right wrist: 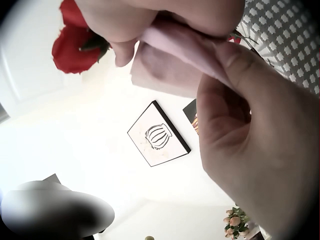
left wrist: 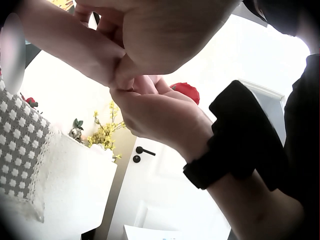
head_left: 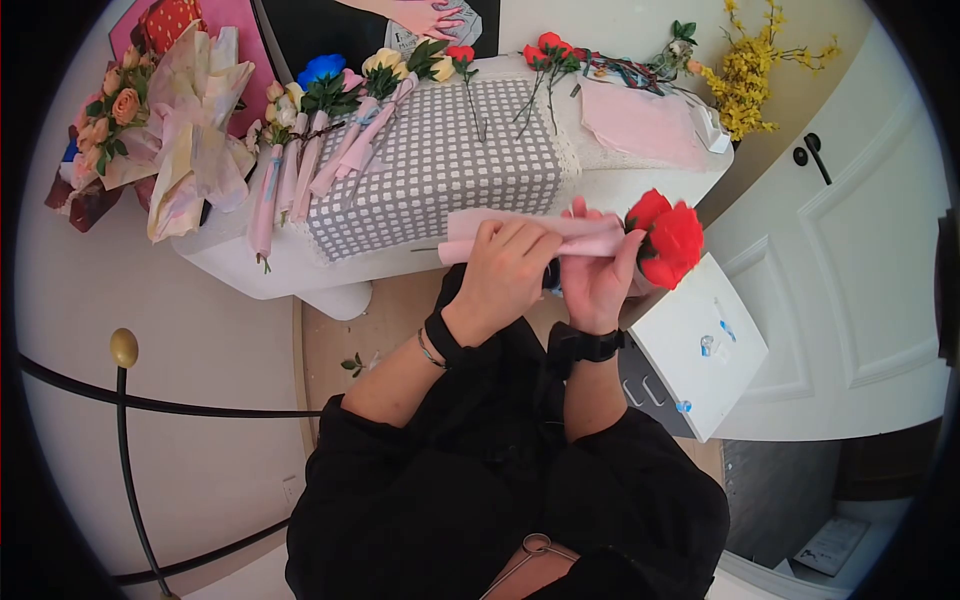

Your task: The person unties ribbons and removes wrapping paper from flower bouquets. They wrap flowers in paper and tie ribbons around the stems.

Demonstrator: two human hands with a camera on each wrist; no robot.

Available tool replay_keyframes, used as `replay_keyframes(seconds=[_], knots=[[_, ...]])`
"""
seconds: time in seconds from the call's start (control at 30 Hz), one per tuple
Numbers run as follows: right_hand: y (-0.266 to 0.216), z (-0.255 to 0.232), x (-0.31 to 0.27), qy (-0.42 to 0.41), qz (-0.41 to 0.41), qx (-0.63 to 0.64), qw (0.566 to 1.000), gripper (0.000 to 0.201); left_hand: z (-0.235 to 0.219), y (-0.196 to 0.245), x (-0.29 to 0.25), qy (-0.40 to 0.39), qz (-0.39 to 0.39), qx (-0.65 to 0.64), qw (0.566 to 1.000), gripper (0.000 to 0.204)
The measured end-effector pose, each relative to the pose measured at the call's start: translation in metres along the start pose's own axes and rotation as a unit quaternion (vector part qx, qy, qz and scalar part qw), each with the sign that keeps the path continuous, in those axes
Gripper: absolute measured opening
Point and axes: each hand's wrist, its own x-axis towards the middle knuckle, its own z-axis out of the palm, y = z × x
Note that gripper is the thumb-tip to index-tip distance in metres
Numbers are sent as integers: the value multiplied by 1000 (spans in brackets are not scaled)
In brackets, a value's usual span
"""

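My left hand (head_left: 505, 265) grips a pink paper wrap (head_left: 465, 225) rolled around the stems of red roses (head_left: 672, 240). The paper forms a long tube lying sideways in front of my body, its wider end to the left. Under the rose heads, my right hand (head_left: 598, 285) supports the tube, palm up, with the thumb and fingers curled about it. In the right wrist view, the left thumb and fingers pinch the paper's edge (right wrist: 165, 70) close beside the right hand. The stems are hidden inside the wrap. Both hands are nearly touching in the left wrist view.
A white table (head_left: 640, 190) with a checked cloth (head_left: 430, 150) stands ahead. On it lie several wrapped flowers (head_left: 300, 170), loose red roses (head_left: 545, 50) and pink paper sheets (head_left: 640, 120). A white drawer cabinet (head_left: 695, 345) stands at right. Another forearm and hand (head_left: 425, 15) appear at the top.
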Motion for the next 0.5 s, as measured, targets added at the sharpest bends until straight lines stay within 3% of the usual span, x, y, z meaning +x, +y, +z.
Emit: replay_keyframes(seconds=[0.07,0.13,0.17,0.3,0.43,0.5], knots=[[1,-4,-1,17,-4,-28,999,32,-4,-5,2,6,-24,-14,1000,20],[5,-43,4,-115,26,-115,986,36,-4,-9,2,9,-25,-19,999,16],[4,-36,3,-134,42,-96,985,38,-3,-10,1,-11,-7,-15,1000,15],[-1,-10,-1,-93,81,-151,981,41,5,-1,-13,-66,27,-23,997,17],[-4,-25,-2,-89,96,-164,978,42,12,-1,-19,-83,9,-42,996,21],[-5,-32,-1,-180,88,-173,964,47,9,-4,-18,-133,-21,-88,987,24]])
